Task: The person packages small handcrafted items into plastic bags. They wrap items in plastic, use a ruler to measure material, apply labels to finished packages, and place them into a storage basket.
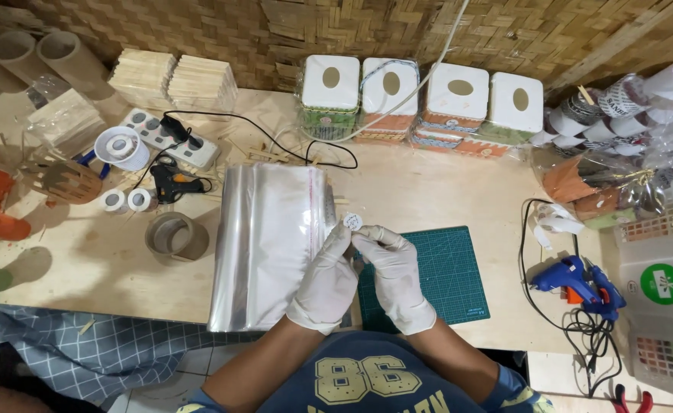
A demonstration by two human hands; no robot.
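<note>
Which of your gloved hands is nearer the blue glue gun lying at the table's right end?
Right. The right hand is over the green cutting mat, on the blue glue gun's side; the left hand is farther off, by the clear plastic bags.

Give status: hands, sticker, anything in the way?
Left hand and right hand gloved, fingers pinching small round white sticker together. Held above stack of clear plastic bags, beside green cutting mat. Nothing blocking.

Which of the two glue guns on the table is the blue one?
The blue glue gun lies at the right, beside the green cutting mat; the other glue gun, black, lies at the left near the power strip.
</note>
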